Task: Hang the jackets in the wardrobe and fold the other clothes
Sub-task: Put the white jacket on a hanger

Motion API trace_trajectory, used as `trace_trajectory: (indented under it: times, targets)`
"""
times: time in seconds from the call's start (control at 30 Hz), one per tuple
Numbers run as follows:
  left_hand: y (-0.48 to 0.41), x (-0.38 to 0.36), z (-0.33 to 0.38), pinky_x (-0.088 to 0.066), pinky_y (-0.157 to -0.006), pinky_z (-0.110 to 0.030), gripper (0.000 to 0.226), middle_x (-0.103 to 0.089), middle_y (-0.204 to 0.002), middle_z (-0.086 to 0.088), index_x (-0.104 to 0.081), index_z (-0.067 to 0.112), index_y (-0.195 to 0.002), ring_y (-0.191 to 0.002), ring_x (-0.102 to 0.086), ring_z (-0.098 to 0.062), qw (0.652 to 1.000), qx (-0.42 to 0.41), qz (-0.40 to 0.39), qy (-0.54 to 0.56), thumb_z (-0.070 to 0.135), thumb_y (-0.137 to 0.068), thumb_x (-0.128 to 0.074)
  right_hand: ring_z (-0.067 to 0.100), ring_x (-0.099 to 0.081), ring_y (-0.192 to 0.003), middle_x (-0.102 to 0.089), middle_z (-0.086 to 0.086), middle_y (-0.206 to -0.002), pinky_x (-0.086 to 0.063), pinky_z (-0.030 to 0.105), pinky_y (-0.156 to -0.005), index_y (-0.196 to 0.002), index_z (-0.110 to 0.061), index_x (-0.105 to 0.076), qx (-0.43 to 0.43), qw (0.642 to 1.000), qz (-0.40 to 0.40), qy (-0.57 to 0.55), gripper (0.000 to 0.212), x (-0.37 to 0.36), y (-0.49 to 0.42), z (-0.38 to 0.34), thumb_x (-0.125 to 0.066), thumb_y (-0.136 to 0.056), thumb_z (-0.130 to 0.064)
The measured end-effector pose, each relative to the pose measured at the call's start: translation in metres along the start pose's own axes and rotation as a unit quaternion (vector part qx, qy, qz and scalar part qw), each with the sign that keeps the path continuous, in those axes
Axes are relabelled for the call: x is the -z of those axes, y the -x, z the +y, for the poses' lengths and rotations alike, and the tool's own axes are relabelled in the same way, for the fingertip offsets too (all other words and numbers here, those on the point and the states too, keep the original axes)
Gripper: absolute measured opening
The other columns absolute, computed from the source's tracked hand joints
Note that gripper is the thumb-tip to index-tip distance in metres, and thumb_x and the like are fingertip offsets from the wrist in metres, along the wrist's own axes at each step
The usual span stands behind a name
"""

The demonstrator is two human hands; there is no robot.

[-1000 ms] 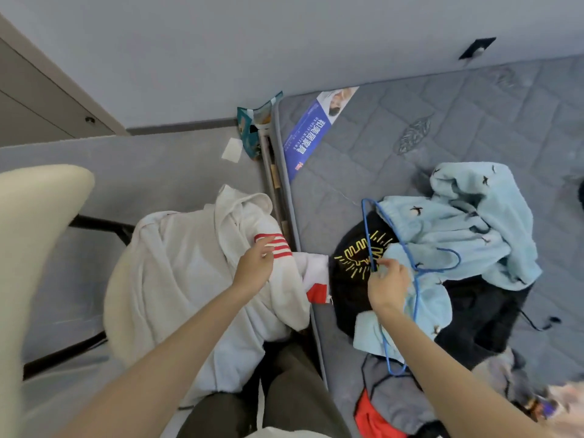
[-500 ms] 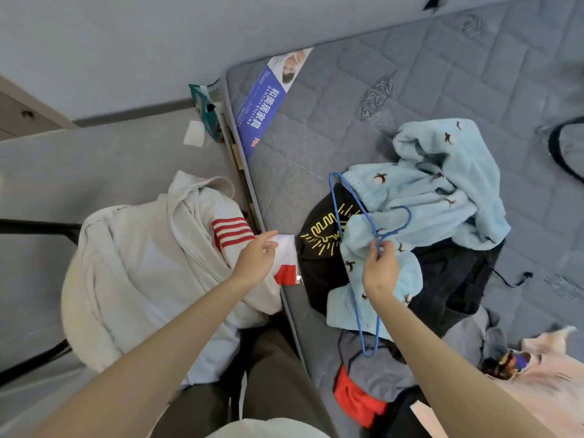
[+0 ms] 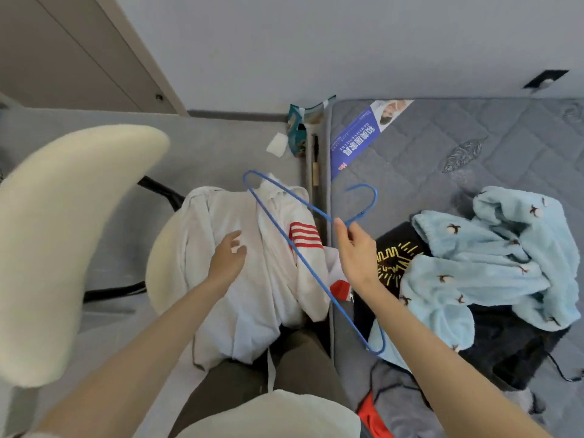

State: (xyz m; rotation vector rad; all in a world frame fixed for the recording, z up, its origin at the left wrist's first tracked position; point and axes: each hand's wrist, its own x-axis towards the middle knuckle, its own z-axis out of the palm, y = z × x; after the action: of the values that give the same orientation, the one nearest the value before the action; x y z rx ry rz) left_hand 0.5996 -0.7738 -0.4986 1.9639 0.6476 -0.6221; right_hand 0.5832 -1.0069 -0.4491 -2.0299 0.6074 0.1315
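A white jacket (image 3: 240,279) with red stripes on its sleeve lies draped over a cream chair seat in front of me. My right hand (image 3: 354,248) pinches a blue wire hanger (image 3: 300,248) near its hook and holds it in the air above the jacket's sleeve. My left hand (image 3: 227,260) hovers over the jacket's middle with relaxed fingers and holds nothing. On the mattress (image 3: 442,159) to the right lie a light blue fleece garment (image 3: 493,263) and a black garment with a yellow print (image 3: 392,257).
The cream chair back (image 3: 63,248) rises at the left. A wardrobe door (image 3: 63,58) stands at the upper left. A teal packet (image 3: 297,131) and a white paper (image 3: 277,144) lie on the floor by the wall. Grey and red clothes (image 3: 373,412) sit at the mattress's near edge.
My right hand has lifted the blue hanger off the clothes pile and carried it left over the white jacket. My left hand let go of the sleeve and moved left.
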Motion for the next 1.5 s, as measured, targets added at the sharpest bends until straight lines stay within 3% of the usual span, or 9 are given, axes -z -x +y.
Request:
trace_trajectory:
  times: [0.23,0.57,0.7,0.8,0.87,1.0,1.13,1.3,1.5]
  targets:
    - [-0.050,0.078,-0.050,-0.034,-0.104,-0.033,0.058,-0.031,-0.150,-0.011,-0.030,0.017,-0.148,-0.132,-0.039,-0.028,0.993,0.073,0.091,0.027,0.019,-0.094,-0.051,0.007,-0.036,-0.048,-0.039,-0.007,-0.049,-0.029,0.028,-0.051,-0.055,-0.017,-0.034,0.008,0.990,-0.113,0.085,0.048,-0.084,-0.019,-0.050,-0.047,-0.098,-0.033]
    - [-0.117,0.092,-0.112,-0.033,-0.109,-0.034,0.069,-0.037,-0.149,-0.008,-0.024,0.012,-0.150,-0.133,-0.039,-0.026,0.985,0.146,0.032,0.088,0.028,-0.092,-0.059,0.009,-0.047,-0.055,-0.050,-0.007,-0.060,-0.030,0.023,-0.047,-0.069,-0.019,-0.052,-0.042,0.967,-0.112,0.225,0.037,-0.164,-0.027,-0.041,-0.041,-0.101,-0.034]
    - [-0.127,0.091,-0.123,-0.038,-0.103,-0.032,0.068,-0.044,-0.142,-0.013,-0.030,0.008,-0.147,-0.126,-0.046,-0.030,0.976,0.189,0.060,0.086,0.027,-0.089,-0.062,0.009,-0.048,-0.055,-0.051,-0.007,-0.060,-0.032,0.024,-0.049,-0.065,-0.020,-0.050,-0.045,0.972,-0.105,0.207,0.039,-0.171,-0.022,-0.039,-0.042,-0.101,-0.033]
    - [-0.129,0.095,-0.127,-0.045,-0.096,-0.035,0.044,-0.059,-0.126,-0.015,-0.056,0.009,-0.126,-0.109,-0.056,-0.031,0.967,0.234,0.062,0.083,0.030,-0.088,-0.060,0.009,-0.045,-0.051,-0.048,-0.007,-0.056,-0.030,0.022,-0.048,-0.060,-0.022,-0.045,-0.036,0.971,-0.109,0.209,0.042,-0.171,-0.023,-0.038,-0.043,-0.100,-0.033]
    - [-0.128,0.098,-0.127,-0.044,-0.093,-0.037,0.036,-0.058,-0.117,-0.013,-0.057,0.011,-0.116,-0.105,-0.054,-0.033,0.967,0.246,0.068,0.022,0.033,-0.088,-0.055,0.010,-0.043,-0.050,-0.046,-0.005,-0.054,-0.031,0.024,-0.048,-0.058,-0.020,-0.042,-0.020,0.971,-0.113,0.212,0.044,-0.166,-0.025,-0.038,-0.043,-0.100,-0.033]
    - [-0.122,0.100,-0.122,-0.031,-0.068,-0.032,0.007,-0.045,-0.088,-0.010,-0.038,0.011,-0.090,-0.076,-0.042,-0.024,0.975,0.186,0.102,0.064,0.016,-0.092,-0.040,0.018,-0.049,-0.054,-0.051,0.002,-0.056,-0.039,0.030,-0.053,-0.060,-0.014,-0.045,0.003,0.960,-0.130,0.249,0.045,-0.148,-0.029,-0.039,-0.042,-0.099,-0.035]
    - [-0.110,0.109,-0.110,-0.020,-0.053,-0.024,0.031,-0.027,-0.068,0.001,-0.023,0.020,-0.068,-0.063,-0.026,-0.018,0.969,0.111,0.180,0.126,0.002,-0.084,-0.043,0.016,-0.046,-0.050,-0.049,-0.001,-0.054,-0.037,0.028,-0.052,-0.058,-0.019,-0.043,0.001,0.955,-0.140,0.262,0.043,-0.136,-0.035,-0.044,-0.043,-0.098,-0.034]
    - [-0.083,0.111,-0.084,-0.032,-0.057,-0.010,0.032,-0.049,-0.070,0.009,-0.044,0.023,-0.065,-0.064,-0.043,-0.006,0.964,0.025,0.218,0.149,-0.008,-0.073,-0.051,0.016,-0.046,-0.051,-0.048,-0.001,-0.055,-0.034,0.026,-0.050,-0.058,-0.018,-0.046,-0.016,0.939,-0.191,0.285,0.041,-0.142,-0.052,-0.056,-0.044,-0.096,-0.032]
    - [-0.047,0.108,-0.053,-0.031,-0.052,-0.010,0.034,-0.047,-0.067,0.014,-0.045,0.022,-0.067,-0.056,-0.041,0.004,0.960,-0.047,0.190,0.202,-0.011,-0.072,-0.050,0.014,-0.047,-0.057,-0.052,-0.003,-0.061,-0.032,0.026,-0.051,-0.063,-0.017,-0.053,-0.034,0.938,-0.250,0.240,0.038,-0.171,-0.056,-0.057,-0.045,-0.097,-0.033]
